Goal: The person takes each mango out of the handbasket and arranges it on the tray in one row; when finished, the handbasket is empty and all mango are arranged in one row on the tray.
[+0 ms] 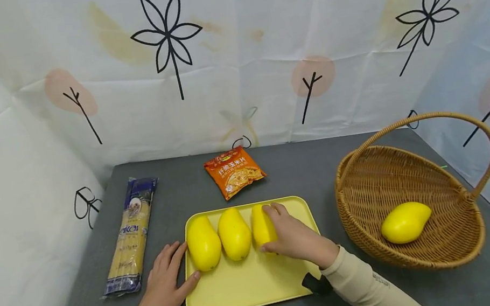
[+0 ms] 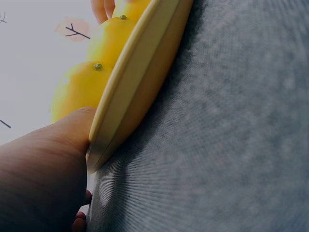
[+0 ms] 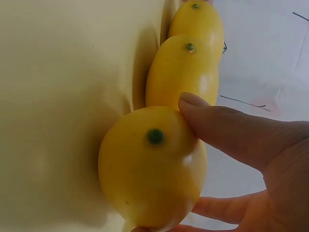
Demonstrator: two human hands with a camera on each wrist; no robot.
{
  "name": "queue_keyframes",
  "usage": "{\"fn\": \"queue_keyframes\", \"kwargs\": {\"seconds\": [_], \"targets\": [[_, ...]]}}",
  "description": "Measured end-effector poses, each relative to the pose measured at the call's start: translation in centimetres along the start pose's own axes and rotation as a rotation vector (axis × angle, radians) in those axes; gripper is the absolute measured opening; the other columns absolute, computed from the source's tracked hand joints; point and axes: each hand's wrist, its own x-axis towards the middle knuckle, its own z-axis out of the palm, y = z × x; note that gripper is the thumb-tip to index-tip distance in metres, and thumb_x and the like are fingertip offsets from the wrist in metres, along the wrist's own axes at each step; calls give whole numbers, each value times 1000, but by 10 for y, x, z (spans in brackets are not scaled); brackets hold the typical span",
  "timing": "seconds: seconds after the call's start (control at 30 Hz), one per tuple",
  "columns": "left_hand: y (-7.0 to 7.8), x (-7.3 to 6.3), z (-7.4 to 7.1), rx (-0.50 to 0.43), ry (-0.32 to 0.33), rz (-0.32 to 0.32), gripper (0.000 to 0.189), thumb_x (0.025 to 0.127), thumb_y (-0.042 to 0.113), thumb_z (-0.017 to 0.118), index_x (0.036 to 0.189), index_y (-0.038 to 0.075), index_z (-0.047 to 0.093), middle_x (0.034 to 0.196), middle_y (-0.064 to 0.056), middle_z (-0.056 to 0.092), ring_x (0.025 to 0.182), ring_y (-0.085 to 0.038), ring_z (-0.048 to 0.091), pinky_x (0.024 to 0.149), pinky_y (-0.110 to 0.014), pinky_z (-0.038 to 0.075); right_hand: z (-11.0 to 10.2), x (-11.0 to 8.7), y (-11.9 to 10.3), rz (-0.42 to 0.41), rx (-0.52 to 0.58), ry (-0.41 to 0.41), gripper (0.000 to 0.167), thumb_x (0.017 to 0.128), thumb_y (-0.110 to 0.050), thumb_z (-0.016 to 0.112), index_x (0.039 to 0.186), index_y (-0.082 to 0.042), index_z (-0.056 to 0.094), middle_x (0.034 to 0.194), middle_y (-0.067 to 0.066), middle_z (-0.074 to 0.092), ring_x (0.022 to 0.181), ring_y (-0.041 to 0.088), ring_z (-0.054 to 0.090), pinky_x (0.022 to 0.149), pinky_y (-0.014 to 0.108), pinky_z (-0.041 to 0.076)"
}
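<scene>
Three yellow mangoes stand side by side along the far half of a yellow tray [image 1: 250, 291]. My right hand [image 1: 296, 237] holds the rightmost mango [image 1: 262, 226] between thumb and fingers. The right wrist view shows that mango [image 3: 145, 169] close up, its green stem end toward the camera, with the thumb on its side. The middle mango [image 1: 235, 234] and the left mango [image 1: 203, 242] lie close together. At the tray's left edge rests my left hand [image 1: 166, 279], fingers spread and thumb over the rim, beside the left mango.
A wicker basket [image 1: 359, 242] with a tall handle stands to the right, one mango [image 1: 405, 223] inside. Left of the tray lies a pack of spaghetti [image 1: 131, 236]. Behind the tray is an orange snack bag [image 1: 235, 171]. Patterned cloth hangs around the grey table.
</scene>
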Motion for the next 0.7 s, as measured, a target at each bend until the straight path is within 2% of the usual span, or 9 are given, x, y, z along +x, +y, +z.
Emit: {"fn": "queue_keyframes", "kwargs": {"seconds": [0.47, 0.7], "targets": [[3, -1, -1, -4, -11, -9, 72, 91, 49, 60, 148, 13, 35, 151, -19, 29, 140, -44, 18, 101, -71, 17, -1, 8, 3, -40, -2, -1, 86, 81, -29, 78, 147, -1, 29, 148, 26, 29, 110, 32, 54, 91, 43, 47], [2, 0, -2, -2, -9, -1, 71, 91, 48, 60, 148, 13, 36, 150, -19, 30, 140, -44, 18, 101, -70, 17, -1, 9, 3, -48, -11, -3, 87, 81, -30, 78, 147, 0, 29, 147, 26, 30, 108, 32, 54, 90, 42, 48]]}}
